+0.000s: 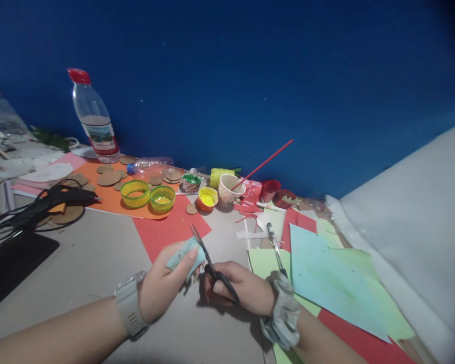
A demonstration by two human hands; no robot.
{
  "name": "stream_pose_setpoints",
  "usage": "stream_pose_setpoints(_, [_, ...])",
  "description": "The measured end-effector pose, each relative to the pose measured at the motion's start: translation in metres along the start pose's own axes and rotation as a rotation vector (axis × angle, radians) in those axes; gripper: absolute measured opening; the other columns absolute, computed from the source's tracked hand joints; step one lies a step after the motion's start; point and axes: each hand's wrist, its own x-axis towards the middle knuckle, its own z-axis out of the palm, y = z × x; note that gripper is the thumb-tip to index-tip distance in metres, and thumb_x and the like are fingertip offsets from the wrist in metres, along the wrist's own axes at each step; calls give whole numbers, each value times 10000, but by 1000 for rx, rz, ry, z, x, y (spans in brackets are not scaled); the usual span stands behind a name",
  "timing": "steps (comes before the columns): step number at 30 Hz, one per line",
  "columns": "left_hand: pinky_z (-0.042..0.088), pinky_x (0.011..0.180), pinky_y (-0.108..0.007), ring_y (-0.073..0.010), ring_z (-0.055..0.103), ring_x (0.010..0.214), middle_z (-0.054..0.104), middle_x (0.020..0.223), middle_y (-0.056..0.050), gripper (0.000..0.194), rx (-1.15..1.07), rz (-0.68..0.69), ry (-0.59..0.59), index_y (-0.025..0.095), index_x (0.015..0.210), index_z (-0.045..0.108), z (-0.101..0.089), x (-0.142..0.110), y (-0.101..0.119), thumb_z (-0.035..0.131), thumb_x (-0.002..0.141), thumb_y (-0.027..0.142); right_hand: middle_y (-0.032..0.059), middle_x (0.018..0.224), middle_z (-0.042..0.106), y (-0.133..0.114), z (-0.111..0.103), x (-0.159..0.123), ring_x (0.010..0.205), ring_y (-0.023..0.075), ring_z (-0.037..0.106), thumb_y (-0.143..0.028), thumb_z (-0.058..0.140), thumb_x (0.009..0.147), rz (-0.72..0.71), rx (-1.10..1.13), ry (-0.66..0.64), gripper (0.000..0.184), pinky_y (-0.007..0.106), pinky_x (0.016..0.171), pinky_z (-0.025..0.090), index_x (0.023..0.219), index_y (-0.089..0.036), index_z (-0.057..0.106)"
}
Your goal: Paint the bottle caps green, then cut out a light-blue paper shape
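Observation:
Between the thumb and fingers of my left hand is a small piece of light blue paper with dark drawn lines on it. My right hand grips a pair of scissors by its black handles. The blades point up and away, slightly parted, alongside the right edge of the blue paper. Whether they bite into the paper I cannot tell. Both hands are above the grey table, just in front of a red paper sheet.
Yellow-green rings, a yellow paint cup and a paper cup with a red stick line the back. A bottle stands back left, near a black glue gun. Right lie a pen and blue paper sheet.

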Motion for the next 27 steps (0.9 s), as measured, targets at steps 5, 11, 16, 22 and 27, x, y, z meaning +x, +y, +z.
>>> stream_pose_setpoints(5, [356, 516, -224, -105, 415, 524, 441, 554, 32, 434, 7, 37, -22, 170, 627, 496, -2, 1, 3, 457, 926, 481, -56, 550, 444, -2, 0, 0, 483, 57, 370, -688, 600, 753, 22, -23, 6, 588, 196, 453, 295, 775, -102, 571])
stream_pose_setpoints(11, [355, 485, -223, -107, 419, 500, 448, 536, 27, 456, -24, 12, -33, 172, 626, 514, -1, 1, 3, 448, 920, 515, -59, 544, 440, -5, 1, -1, 474, 56, 367, -674, 613, 754, 29, -12, 11, 567, 197, 458, 305, 766, -110, 560])
stream_pose_setpoints(16, [355, 474, -224, -112, 420, 497, 468, 535, 21, 477, -44, 11, -3, 173, 638, 548, -1, 0, 1, 439, 914, 546, -62, 547, 438, -4, 2, 0, 476, 55, 360, -671, 621, 750, 33, 9, 9, 559, 199, 460, 301, 756, -117, 549])
stream_pose_setpoints(22, [395, 497, -231, -119, 453, 505, 492, 538, 13, 514, -25, 12, 52, 173, 617, 558, 0, -2, 1, 439, 892, 591, -52, 565, 443, -4, 1, -1, 489, 57, 369, -670, 603, 764, 11, -32, 12, 554, 204, 469, 302, 724, -122, 536])
stream_pose_setpoints(27, [394, 511, -236, -119, 452, 508, 481, 533, 14, 500, 3, 40, 40, 174, 598, 539, 0, -1, 3, 427, 914, 545, -56, 566, 437, -5, 1, -1, 481, 52, 356, -677, 602, 758, 12, -17, -9, 561, 194, 453, 291, 750, -121, 529])
